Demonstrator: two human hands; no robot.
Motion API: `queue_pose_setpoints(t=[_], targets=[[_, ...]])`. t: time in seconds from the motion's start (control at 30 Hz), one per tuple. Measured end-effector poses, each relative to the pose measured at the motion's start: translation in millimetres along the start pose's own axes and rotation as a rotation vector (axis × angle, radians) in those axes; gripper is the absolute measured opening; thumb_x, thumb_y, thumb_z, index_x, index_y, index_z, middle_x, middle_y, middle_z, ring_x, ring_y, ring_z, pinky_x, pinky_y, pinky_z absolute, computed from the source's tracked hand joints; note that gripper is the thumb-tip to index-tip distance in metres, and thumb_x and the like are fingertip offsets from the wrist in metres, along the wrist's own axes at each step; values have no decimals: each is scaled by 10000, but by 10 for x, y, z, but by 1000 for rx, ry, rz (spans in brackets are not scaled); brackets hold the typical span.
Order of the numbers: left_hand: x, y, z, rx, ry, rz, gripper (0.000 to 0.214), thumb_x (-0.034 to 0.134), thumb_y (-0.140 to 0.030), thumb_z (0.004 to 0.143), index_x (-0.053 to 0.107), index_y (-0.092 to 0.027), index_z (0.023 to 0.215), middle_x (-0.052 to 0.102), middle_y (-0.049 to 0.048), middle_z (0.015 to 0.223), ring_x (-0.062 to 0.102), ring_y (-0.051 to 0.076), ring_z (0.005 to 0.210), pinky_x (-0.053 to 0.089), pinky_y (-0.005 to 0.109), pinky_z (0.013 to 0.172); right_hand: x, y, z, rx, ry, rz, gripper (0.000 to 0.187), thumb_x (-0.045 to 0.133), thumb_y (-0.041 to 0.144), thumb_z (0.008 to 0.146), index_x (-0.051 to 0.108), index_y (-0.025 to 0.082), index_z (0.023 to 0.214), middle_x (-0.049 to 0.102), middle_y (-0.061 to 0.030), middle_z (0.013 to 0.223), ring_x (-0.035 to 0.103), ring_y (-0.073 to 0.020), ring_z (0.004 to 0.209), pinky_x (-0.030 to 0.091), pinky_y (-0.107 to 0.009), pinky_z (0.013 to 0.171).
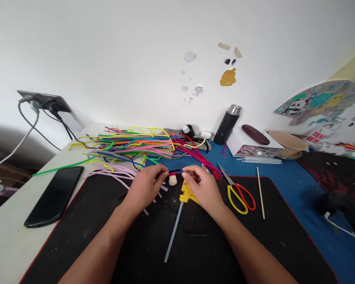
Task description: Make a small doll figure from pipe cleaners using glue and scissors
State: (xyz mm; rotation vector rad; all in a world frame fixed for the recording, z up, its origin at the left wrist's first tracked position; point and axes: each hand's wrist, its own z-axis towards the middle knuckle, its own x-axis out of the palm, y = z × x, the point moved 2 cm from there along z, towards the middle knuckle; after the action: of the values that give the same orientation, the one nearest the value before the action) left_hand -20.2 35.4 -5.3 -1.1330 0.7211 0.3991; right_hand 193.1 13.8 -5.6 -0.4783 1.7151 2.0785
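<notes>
Between my two hands, above the black mat (pixel 225 252), runs a short black pipe cleaner (pixel 175 170). My left hand (pixel 148 185) pinches it by one end. Its other end reaches close to the fingertips of my right hand (pixel 202 187). Those fingers are closed in a pinch, and whether they touch the stem I cannot tell. Just below the stem lies a small cream-coloured piece (pixel 172 180) with a dark pink part above it. A yellow hot glue gun (pixel 185 193) lies partly hidden under my right hand, a glue stick (pixel 174 232) poking from its back.
Colourful pipe cleaners (pixel 136 145) are heaped at the back. Right of my hands lie scissors (pixel 238 193) and a wooden stick (pixel 260 193). A phone (pixel 55 197) lies at left. Behind stand a black flask (pixel 227 125) and a white box (pixel 235 142) with a dark red case (pixel 255 134).
</notes>
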Motion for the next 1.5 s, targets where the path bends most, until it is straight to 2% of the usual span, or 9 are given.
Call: queue_pose_setpoints(t=[0.33, 0.5, 0.57, 0.63, 0.73, 0.83, 0.9, 1.2, 1.5], targets=[[18, 0, 4, 118, -66, 141, 184, 546, -275, 1050, 703, -226, 967, 758, 52, 901, 675, 248, 835, 462, 354, 772, 106, 38, 130, -57, 53, -11, 167, 630, 317, 974, 722, 236, 861, 725, -9, 801, 610, -176, 682, 446, -287, 649], [-136, -190, -42, 259, -356, 158, 87, 651, -251, 1004, 705, -208, 1056, 773, 94, 1070, 658, 278, 1042, 476, 414, 964, 129, 61, 127, 23, 42, 147, 197, 629, 371, 957, 702, 228, 843, 680, -2, 730, 598, -176, 652, 440, -286, 621], [-159, -279, -103, 318, -402, 74, 66, 635, -201, 1008, 686, -205, 965, 753, 56, 909, 668, 219, 891, 492, 344, 860, 122, 58, 125, 67, 14, 256, 217, 646, 407, 943, 698, 221, 844, 668, -2, 711, 608, -180, 654, 456, -289, 628], [-102, -340, -148, 348, -281, -54, 119, 602, -189, 1020, 692, -205, 943, 737, 24, 831, 667, 166, 759, 492, 280, 736, 99, 61, 116, 100, -7, 354, 235, 675, 435, 927, 696, 216, 844, 650, 6, 682, 600, -173, 632, 457, -284, 615], [72, -338, -146, 170, 20, -251, 141, 627, -292, 1016, 750, -223, 1026, 782, 33, 915, 709, 175, 810, 524, 274, 756, 42, 74, 84, 130, -17, 460, 260, 709, 461, 912, 693, 212, 838, 611, 29, 629, 555, -147, 570, 434, -268, 578], [174, -268, -96, -138, 56, -466, 293, 676, -416, 964, 764, -211, 1153, 785, 55, 946, 695, 195, 796, 535, 294, 723, 7, 68, 41, 162, 11, 508, 271, 719, 463, 904, 688, 207, 821, 558, 52, 579, 501, -125, 529, 402, -256, 556], [191, -245, -66, -247, 64, -595, 361, 708, -487, 923, 781, -191, 1117, 774, 63, 936, 647, 176, 717, 518, 286, 662, 13, 50, 15, 187, 51, 523, 274, 729, 459, 890, 683, 202, 805, 525, 64, 560, 474, -116, 517, 377, -252, 542], [147, -293, -62, -293, -19, -765, 328, 834, -466, 825, 792, -177, 975, 723, 35, 787, 591, 144, 658, 488, 255, 618, 97, 48, -50, 212, 158, 536, 286, 727, 466, 877, 677, 195, 802, 483, 72, 569, 434, -109, 521, 332, -245, 512], [200, -195, -39, -347, -68, -974, 336, 853, -481, 826, 774, -167, 914, 712, 25, 731, 575, 120, 594, 442, 236, 569, 90, 33, -49, 180, 137, 581, 353, 742, 547, 877, 720, 195, 893, 593, 33, 614, 528, -132, 556, 437, -262, 560]])
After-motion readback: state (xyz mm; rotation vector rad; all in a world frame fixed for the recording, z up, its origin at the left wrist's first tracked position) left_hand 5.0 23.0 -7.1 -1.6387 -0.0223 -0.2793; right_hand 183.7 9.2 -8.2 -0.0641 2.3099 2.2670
